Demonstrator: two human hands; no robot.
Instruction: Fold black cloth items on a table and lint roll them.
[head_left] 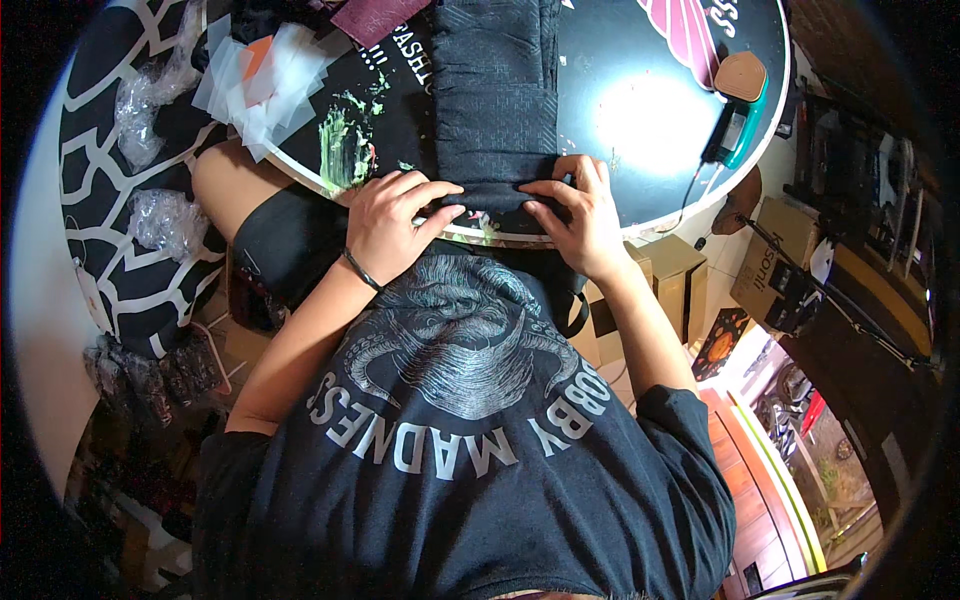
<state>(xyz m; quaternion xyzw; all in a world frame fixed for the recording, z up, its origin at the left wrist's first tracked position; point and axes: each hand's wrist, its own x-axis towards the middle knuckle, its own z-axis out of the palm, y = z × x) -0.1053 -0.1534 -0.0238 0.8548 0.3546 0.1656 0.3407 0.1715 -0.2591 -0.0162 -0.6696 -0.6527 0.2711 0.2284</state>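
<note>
A long strip of black cloth [495, 110] with a faint woven pattern lies lengthwise on a round black table [395, 110]. Its near end is folded over near the table's front rim. My left hand [395, 215] pinches the left corner of this fold between thumb and fingers. At the right corner, my right hand [583, 215] grips the fold the same way, thumb below and fingers on top. The cloth lies flat beyond both hands, with a crosswise crease partway up.
Thin translucent sheets [270, 85] lie at the table's left edge, and dark red cloth [375, 18] at the back. A teal handheld appliance [742, 110] with a brown head and cord rests at the right. Cardboard boxes [680, 280] stand below right. Crumpled plastic [168, 222] lies at far left.
</note>
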